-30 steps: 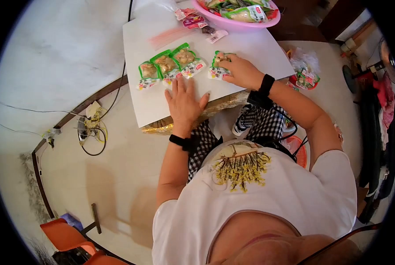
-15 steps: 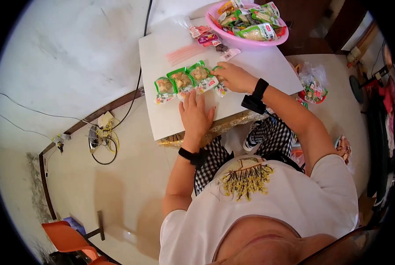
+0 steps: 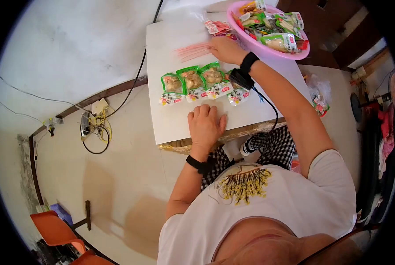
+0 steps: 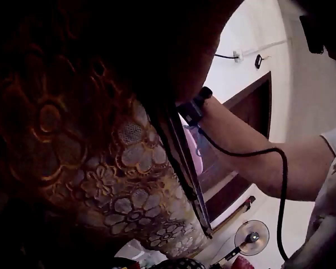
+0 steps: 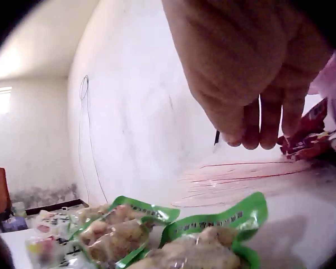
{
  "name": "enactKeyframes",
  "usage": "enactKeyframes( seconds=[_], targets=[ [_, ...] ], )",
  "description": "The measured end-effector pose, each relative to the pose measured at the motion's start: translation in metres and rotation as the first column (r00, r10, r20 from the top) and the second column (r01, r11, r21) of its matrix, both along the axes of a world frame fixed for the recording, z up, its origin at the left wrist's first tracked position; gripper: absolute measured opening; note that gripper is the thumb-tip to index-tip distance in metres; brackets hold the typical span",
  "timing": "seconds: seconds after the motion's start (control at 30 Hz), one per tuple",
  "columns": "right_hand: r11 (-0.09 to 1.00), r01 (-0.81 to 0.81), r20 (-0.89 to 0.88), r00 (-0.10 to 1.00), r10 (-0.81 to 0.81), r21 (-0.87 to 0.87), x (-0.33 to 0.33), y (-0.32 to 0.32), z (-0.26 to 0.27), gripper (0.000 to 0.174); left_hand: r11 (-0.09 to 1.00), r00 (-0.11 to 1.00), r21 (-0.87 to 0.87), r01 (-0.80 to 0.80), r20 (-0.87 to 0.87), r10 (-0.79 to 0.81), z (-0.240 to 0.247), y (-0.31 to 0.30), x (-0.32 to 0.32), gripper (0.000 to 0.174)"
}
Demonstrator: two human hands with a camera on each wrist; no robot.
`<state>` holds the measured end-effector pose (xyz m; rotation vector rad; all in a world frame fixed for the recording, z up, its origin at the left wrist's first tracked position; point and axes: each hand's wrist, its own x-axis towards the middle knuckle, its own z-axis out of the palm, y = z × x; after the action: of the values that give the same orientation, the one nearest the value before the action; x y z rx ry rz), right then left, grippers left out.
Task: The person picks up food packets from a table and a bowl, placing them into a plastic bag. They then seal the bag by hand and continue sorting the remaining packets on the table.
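Observation:
Several clear, green-edged food packets (image 3: 191,80) lie in a row across the white table (image 3: 175,121), with lumpy pale-brown pieces inside. The rightmost packet (image 3: 238,96) is partly hidden by the device on my right wrist. My right hand (image 3: 228,49) reaches past the row, fingers pointing down over the right end of a bundle of thin pink sticks (image 3: 190,52). In the right wrist view its fingertips (image 5: 269,140) hang above the sticks with nothing between them. My left hand (image 3: 206,128) rests on the table in front of the row, fingers loosely bent.
A pink basin (image 3: 250,44) piled with packets stands at the back right. Red and purple packets (image 3: 219,28) lie between it and the sticks. The wall borders the table's left and back. A black cable (image 3: 272,108) hangs from my right wrist device.
My right hand has slid the rightmost packet left to the row, let go, and moved away to the pink sticks. My left hand has drawn back from the packets toward the front edge.

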<state>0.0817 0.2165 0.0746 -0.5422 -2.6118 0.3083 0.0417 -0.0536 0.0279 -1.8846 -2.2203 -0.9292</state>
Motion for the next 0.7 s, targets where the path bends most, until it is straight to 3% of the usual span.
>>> enactKeyframes(
  seconds=[0.1,0.13,0.23,0.37,0.47,0.57,0.7],
  targets=[
    [0.998,-0.003,0.058,0.998,-0.001,0.069,-0.040,0.023,-0.007,0.018,1.000,1.000,0.021,-0.006,0.017,0.005,-0.002,0.001,-0.001,0.026],
    [0.995,0.011,-0.032,0.999,-0.008,0.095,-0.050,0.027,-0.015,0.020,1.000,1.000,0.006,-0.010,0.020,0.010,-0.002,0.002,-0.002,0.026],
    [0.987,0.055,-0.017,0.998,-0.053,0.149,-0.070,0.036,-0.031,0.021,0.999,0.999,-0.029,-0.021,0.031,0.022,0.001,0.002,-0.002,0.027],
    [0.985,0.048,0.218,0.972,-0.085,0.168,-0.077,0.042,-0.020,0.020,1.000,0.998,-0.014,-0.019,0.055,0.020,0.002,0.003,-0.003,0.027],
    [0.991,0.064,0.188,0.978,-0.086,0.120,-0.079,0.049,-0.017,0.018,1.000,0.998,-0.011,-0.015,0.068,0.016,0.003,0.002,-0.003,0.028],
    [1.000,0.020,-0.076,0.997,-0.021,-0.008,-0.076,0.052,-0.010,0.018,1.000,0.997,-0.018,-0.013,0.071,0.014,0.004,0.002,-0.003,0.028],
    [0.990,-0.011,-0.297,0.954,-0.031,-0.140,-0.071,0.048,0.008,0.015,1.000,0.998,-0.013,-0.010,0.055,0.011,0.003,0.002,-0.002,0.027]
  ],
)
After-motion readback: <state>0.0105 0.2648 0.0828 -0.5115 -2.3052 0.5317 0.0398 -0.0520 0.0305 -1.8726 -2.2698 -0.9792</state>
